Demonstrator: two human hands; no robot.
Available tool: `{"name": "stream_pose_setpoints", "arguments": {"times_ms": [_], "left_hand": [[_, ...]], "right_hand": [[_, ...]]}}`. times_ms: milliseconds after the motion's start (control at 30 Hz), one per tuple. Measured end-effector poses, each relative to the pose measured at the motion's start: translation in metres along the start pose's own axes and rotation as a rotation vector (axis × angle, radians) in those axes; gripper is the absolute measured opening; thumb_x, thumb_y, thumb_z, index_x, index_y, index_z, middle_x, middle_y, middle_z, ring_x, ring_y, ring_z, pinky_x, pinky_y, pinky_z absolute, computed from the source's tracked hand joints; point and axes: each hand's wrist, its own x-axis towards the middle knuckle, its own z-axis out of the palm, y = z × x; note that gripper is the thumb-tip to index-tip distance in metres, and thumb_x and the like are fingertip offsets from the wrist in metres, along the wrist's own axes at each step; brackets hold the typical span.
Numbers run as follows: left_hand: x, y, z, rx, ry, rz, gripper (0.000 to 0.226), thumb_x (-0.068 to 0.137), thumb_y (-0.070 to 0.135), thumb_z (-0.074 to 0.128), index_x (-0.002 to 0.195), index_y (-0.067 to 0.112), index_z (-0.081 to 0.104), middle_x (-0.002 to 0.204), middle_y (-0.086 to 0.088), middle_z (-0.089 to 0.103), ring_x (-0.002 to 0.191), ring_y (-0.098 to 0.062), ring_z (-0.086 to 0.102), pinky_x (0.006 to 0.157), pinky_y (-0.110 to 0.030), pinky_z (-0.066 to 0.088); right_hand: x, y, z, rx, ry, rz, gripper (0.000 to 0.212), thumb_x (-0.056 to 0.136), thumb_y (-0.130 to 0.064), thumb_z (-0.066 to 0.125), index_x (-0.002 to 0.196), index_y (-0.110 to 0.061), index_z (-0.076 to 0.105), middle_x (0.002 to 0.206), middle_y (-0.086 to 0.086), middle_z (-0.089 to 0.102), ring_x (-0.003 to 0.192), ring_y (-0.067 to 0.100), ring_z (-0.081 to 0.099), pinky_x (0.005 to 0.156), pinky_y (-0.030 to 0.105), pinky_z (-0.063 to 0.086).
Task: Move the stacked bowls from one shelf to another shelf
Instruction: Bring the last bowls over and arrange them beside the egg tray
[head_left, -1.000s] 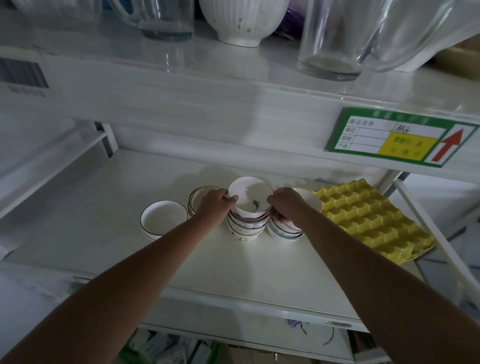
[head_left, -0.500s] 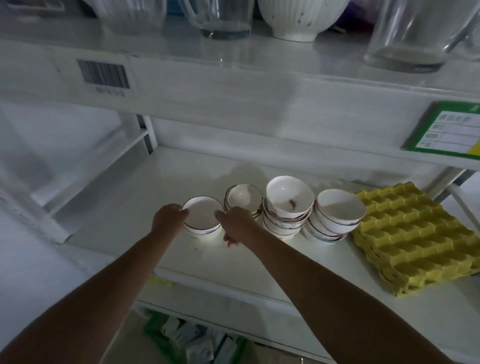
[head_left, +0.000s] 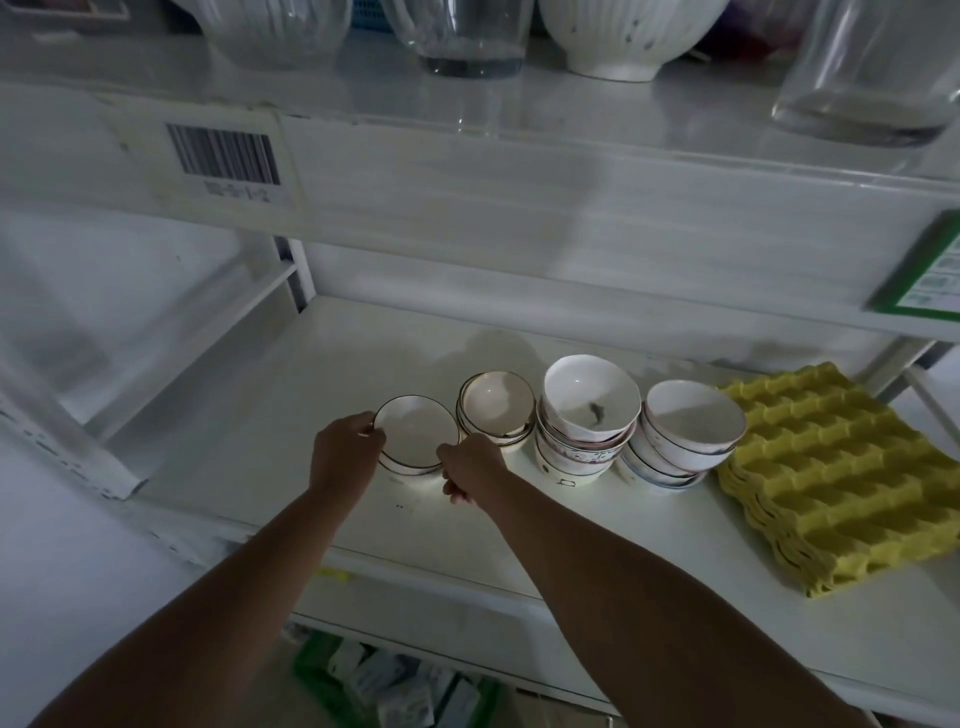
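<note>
While our arms reach in over the front edge of the white middle shelf (head_left: 234, 415), we hold the leftmost bowl stack (head_left: 415, 434) between our two hands: our left hand (head_left: 345, 457) curls against its left rim, and our right hand (head_left: 470, 467) grips its right side, the fingers bent under and round the lower edge. The stack is short, white with a thin dark rim line, and it sits at the left end of a row of four; whether it rests on the shelf or is just clear of it we cannot tell. Just beside it to the right stands a second low stack (head_left: 496, 410) with a gold-looking rim, touching or nearly touching our right hand. Next comes the tall stack (head_left: 587, 426), whose top bowl is tilted and shows a small dark mark inside, and then a leaning stack (head_left: 685, 436) whose bowls tip toward the right. At the right end of the shelf lies a pile of yellow egg trays (head_left: 841, 467), close to that last stack. On the upper shelf (head_left: 571, 208) above us stand clear glass vessels (head_left: 470, 36) and a ribbed white bowl (head_left: 628, 36). A barcode label (head_left: 223, 156) is fixed to that shelf's front edge at the left, and a green-bordered tag (head_left: 930, 275) at the right. Below the middle shelf we glimpse blurred packages (head_left: 384, 680).
</note>
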Motion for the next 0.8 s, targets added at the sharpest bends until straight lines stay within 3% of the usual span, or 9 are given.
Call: {"name": "stream_pose_setpoints", "arguments": {"times_ms": [133, 267, 433, 500, 567, 633, 700, 767, 800], "left_hand": [[0.001, -0.001, -0.003, -0.018, -0.004, -0.035, 0.018, 0.071, 0.022, 0.053, 0.074, 0.009, 0.066, 0.061, -0.007, 0.061, 0.066, -0.025, 0.059, 0.055, -0.027, 0.036], [0.000, -0.002, -0.004, -0.042, 0.027, -0.036, 0.012, 0.077, 0.015, 0.059, 0.077, 0.014, 0.071, 0.063, -0.004, 0.063, 0.068, -0.024, 0.059, 0.057, -0.025, 0.038], [0.005, 0.006, -0.014, 0.062, 0.123, 0.041, 0.026, 0.070, 0.027, 0.044, 0.070, 0.006, 0.060, 0.060, -0.009, 0.058, 0.061, -0.027, 0.054, 0.050, -0.022, 0.033], [0.008, 0.020, -0.023, 0.015, 0.192, 0.057, 0.028, 0.070, 0.028, 0.044, 0.071, 0.004, 0.059, 0.062, -0.015, 0.057, 0.060, -0.024, 0.050, 0.050, -0.024, 0.032], [0.008, 0.044, -0.030, -0.153, 0.230, 0.063, 0.025, 0.073, 0.025, 0.051, 0.074, 0.003, 0.063, 0.069, -0.022, 0.057, 0.062, -0.022, 0.049, 0.056, -0.026, 0.034], [0.006, 0.078, -0.032, -0.260, 0.234, 0.127, 0.021, 0.076, 0.022, 0.054, 0.072, 0.004, 0.065, 0.071, -0.026, 0.049, 0.063, -0.018, 0.046, 0.058, -0.026, 0.032], [0.006, 0.116, -0.026, -0.378, 0.213, 0.179, 0.017, 0.080, 0.019, 0.059, 0.073, 0.005, 0.067, 0.067, -0.018, 0.055, 0.066, -0.013, 0.047, 0.062, -0.026, 0.035], [0.005, 0.152, -0.010, -0.426, 0.166, 0.235, 0.018, 0.078, 0.023, 0.061, 0.066, 0.010, 0.058, 0.062, -0.008, 0.049, 0.065, -0.010, 0.045, 0.063, -0.026, 0.035], [0.003, 0.169, 0.002, -0.405, 0.131, 0.277, 0.024, 0.077, 0.025, 0.060, 0.064, 0.006, 0.053, 0.061, -0.012, 0.043, 0.062, -0.010, 0.041, 0.060, -0.027, 0.033]], "right_hand": [[0.004, -0.001, -0.001, -0.042, 0.021, -0.041, 0.018, 0.088, -0.015, 0.050, 0.076, -0.003, 0.056, 0.056, 0.008, 0.058, 0.019, 0.007, 0.044, 0.031, 0.007, 0.029], [0.002, -0.006, -0.003, -0.026, 0.027, -0.079, 0.018, 0.085, -0.015, 0.051, 0.081, 0.000, 0.059, 0.053, 0.009, 0.060, 0.025, 0.014, 0.051, 0.031, 0.010, 0.032], [-0.005, -0.028, -0.013, 0.022, 0.048, -0.169, 0.022, 0.088, -0.015, 0.053, 0.072, 0.000, 0.056, 0.033, 0.003, 0.055, 0.028, 0.014, 0.057, 0.035, 0.012, 0.042], [-0.012, -0.041, -0.023, 0.069, 0.057, -0.221, 0.025, 0.086, -0.014, 0.055, 0.065, -0.002, 0.056, 0.034, 0.003, 0.056, 0.040, 0.025, 0.064, 0.046, 0.026, 0.056], [-0.020, -0.055, -0.043, 0.094, 0.080, -0.274, 0.031, 0.085, -0.017, 0.056, 0.057, -0.004, 0.058, 0.041, 0.007, 0.061, 0.051, 0.035, 0.069, 0.055, 0.034, 0.057], [-0.032, -0.066, -0.073, 0.097, 0.132, -0.315, 0.034, 0.084, -0.020, 0.058, 0.054, -0.004, 0.062, 0.051, 0.014, 0.067, 0.051, 0.032, 0.070, 0.053, 0.031, 0.059], [-0.044, -0.069, -0.112, 0.130, 0.187, -0.329, 0.028, 0.083, -0.017, 0.059, 0.061, -0.001, 0.065, 0.061, 0.020, 0.069, 0.048, 0.029, 0.067, 0.047, 0.028, 0.057], [-0.058, -0.064, -0.153, 0.164, 0.237, -0.288, 0.022, 0.085, -0.012, 0.055, 0.072, 0.001, 0.067, 0.054, 0.014, 0.066, 0.038, 0.020, 0.060, 0.038, 0.019, 0.048], [-0.064, -0.058, -0.173, 0.198, 0.253, -0.255, 0.018, 0.088, -0.008, 0.052, 0.080, 0.000, 0.066, 0.045, 0.010, 0.062, 0.031, 0.015, 0.055, 0.034, 0.015, 0.043]]}}
